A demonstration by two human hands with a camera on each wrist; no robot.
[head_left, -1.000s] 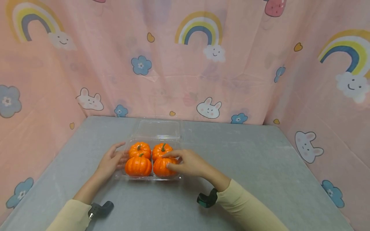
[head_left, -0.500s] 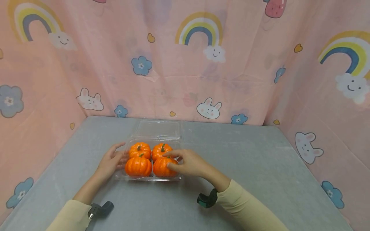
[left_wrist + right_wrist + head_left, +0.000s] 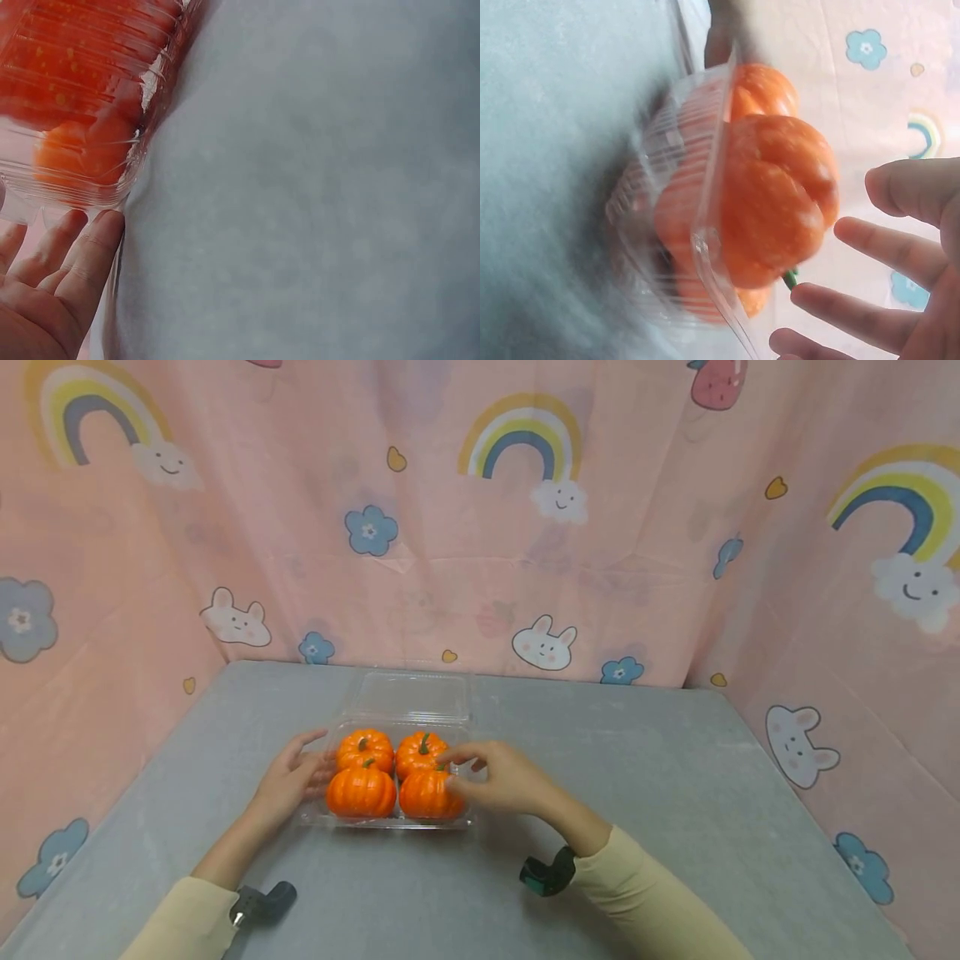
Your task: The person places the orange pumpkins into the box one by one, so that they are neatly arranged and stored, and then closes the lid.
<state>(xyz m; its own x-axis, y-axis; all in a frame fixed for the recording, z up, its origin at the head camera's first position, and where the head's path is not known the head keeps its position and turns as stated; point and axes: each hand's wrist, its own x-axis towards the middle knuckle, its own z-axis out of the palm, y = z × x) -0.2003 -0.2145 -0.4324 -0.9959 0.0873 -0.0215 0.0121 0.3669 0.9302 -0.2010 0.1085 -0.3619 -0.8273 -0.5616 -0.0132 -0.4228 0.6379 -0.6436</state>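
Observation:
Several small orange pumpkins sit in two rows in a clear plastic clamshell box, its lid laid back behind it. My left hand is at the box's left side; in the left wrist view its outstretched fingers reach the ribbed plastic wall. Over the front right pumpkin hovers my right hand, thumb and fingers spread. The right wrist view has that pumpkin standing above the rim, with a gap between it and the fingertips. The back right pumpkin is partly hidden.
The box stands on a grey cloth-covered table. A pink patterned curtain closes off the back and both sides. Each wrist carries a dark camera mount, the left one and the right one.
My right hand has let go of the front right pumpkin and lifted slightly up and to the right. The left hand and the pumpkins stay in place.

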